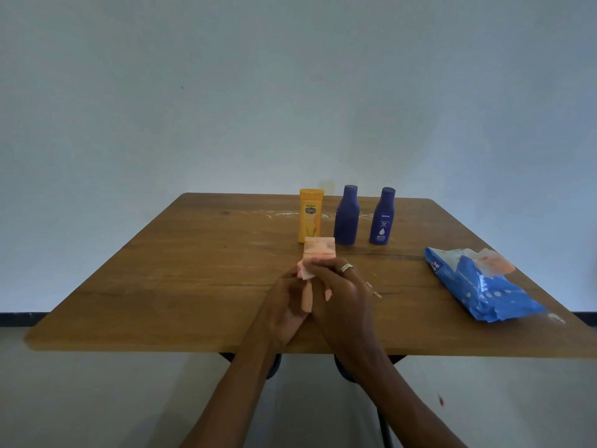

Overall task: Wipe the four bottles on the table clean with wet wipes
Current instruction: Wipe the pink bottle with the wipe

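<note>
Both hands hide most of the pink bottle (318, 248) and wipe (305, 274).

Table (161, 270) left half free; bottles (347, 215) far, wipes pack (484, 286) right

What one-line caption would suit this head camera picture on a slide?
Both hands, left and right, wipe a pink bottle with a wet wipe at a wooden table.

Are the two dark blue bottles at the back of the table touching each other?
Apart. The head view shows a plain strip of table between the left blue bottle and the right blue bottle, from caps down to bases.
</note>
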`<state>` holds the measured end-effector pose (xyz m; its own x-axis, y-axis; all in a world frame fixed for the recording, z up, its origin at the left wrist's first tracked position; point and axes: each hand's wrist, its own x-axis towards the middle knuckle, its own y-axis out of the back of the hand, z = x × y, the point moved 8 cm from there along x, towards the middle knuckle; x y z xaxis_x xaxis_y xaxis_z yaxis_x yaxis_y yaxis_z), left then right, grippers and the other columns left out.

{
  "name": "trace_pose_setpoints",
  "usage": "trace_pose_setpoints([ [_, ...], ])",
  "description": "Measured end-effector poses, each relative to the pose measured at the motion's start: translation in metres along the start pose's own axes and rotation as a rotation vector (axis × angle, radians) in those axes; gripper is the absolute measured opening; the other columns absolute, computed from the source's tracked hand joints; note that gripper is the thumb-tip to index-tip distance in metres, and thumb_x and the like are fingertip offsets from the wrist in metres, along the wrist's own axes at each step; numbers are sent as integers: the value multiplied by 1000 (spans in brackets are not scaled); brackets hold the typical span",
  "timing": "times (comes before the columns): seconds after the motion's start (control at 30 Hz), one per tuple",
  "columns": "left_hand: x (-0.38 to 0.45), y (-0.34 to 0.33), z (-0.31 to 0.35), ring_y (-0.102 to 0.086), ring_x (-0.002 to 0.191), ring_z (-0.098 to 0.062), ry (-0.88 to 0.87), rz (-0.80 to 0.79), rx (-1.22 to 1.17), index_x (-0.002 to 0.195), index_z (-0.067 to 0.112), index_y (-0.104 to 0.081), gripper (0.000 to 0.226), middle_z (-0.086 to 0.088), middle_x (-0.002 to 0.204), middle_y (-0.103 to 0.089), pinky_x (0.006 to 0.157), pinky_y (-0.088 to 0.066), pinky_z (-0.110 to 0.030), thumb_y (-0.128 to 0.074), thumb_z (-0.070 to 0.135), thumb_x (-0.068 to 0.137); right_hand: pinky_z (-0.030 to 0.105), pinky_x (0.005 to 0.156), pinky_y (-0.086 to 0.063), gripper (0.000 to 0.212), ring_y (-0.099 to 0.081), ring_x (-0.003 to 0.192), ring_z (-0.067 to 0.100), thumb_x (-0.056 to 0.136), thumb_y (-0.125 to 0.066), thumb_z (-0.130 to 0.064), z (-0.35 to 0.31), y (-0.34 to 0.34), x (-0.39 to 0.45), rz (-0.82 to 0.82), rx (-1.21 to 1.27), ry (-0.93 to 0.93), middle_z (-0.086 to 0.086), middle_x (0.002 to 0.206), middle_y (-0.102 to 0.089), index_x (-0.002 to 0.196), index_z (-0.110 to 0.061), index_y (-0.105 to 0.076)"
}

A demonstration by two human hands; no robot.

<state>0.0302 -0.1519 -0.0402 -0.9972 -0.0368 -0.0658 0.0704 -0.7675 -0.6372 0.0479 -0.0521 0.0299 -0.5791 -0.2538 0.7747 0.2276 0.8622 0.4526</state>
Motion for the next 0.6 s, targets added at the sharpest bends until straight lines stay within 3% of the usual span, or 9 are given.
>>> trace_pose_setpoints([
  [0.17, 3, 4, -2, -60, 111, -35, 58, 16, -124, 136, 2, -46, 50, -24, 131, -57, 91, -51, -47, -47, 28, 93, 0, 82, -38, 28, -54, 106, 5, 79, -74, -9, 10, -9, -36, -136, 36, -67, -4, 114, -61, 106, -16, -68],
  [0.33, 5, 3, -6, -58, 118, -36, 70, -23, -79, 136, 1, -46, 44, -25, 131, -58, 93, -50, -49, -44, 25, 100, 7, 82, -42, 25, -60, 104, 12, 81, -73, -11, 17, 3, -12, -78, -26, -74, 3, 113, -65, 106, -17, -69],
  [0.4, 4, 3, -4, -62, 111, -33, 57, -29, -56, 136, 3, -49, 42, -23, 125, -62, 88, -52, -48, -44, 23, 99, 17, 82, -50, 25, -60, 106, 14, 83, -70, -11, 23, 7, 5, -22, -22, -121, 4, 116, -65, 107, -16, -69],
  [0.53, 4, 5, -4, -64, 107, -31, 62, -13, -76, 135, 1, -50, 40, -21, 120, -64, 84, -53, -44, -44, 20, 100, 27, 86, -52, 28, -56, 113, 16, 89, -63, -19, 19, -4, 0, -88, -79, -49, 4, 124, -61, 117, -18, -64],
  [0.6, 4, 9, -8, -60, 114, -35, 97, 18, -80, 134, -1, -49, 42, -24, 126, -61, 93, -50, -48, -45, 24, 99, 26, 88, -51, 24, -56, 113, 14, 92, -59, -25, 13, -7, -15, -122, -87, -4, 1, 123, -61, 115, -21, -64],
])
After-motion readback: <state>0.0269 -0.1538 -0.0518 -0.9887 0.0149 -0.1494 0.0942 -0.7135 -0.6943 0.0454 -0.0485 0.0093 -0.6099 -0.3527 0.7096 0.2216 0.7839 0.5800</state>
